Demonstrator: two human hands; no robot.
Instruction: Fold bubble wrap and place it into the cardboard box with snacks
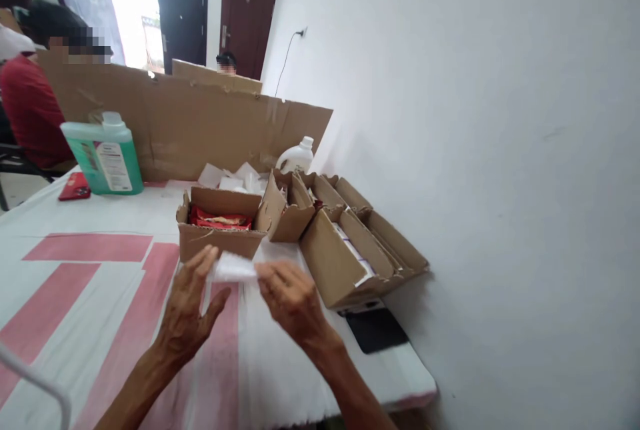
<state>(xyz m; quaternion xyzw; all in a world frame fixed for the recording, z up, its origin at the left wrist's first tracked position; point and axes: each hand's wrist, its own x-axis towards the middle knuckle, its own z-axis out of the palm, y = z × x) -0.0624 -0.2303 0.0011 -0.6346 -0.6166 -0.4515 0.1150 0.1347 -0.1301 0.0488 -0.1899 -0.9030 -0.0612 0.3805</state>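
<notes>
A small whitish, translucent piece, perhaps a plastic bag (234, 268), is stretched between my hands above the table; motion blurs it. My right hand (291, 293) pinches its right end. At its left end is my left hand (189, 303), thumb spread away from the fingers, whose tips touch or nearly touch the piece. Just beyond stands an open cardboard box (223, 243) with red packets (217, 218) inside.
More cut-open cardboard boxes (333, 260) stand on the right against the wall, near a black flat object (377, 330). Behind are white sheets (235, 180), a white jug (299, 155) and a cardboard partition (200, 120). A green-liquid bottle (116, 160) and red phone (75, 187) stand left. Other people sit beyond.
</notes>
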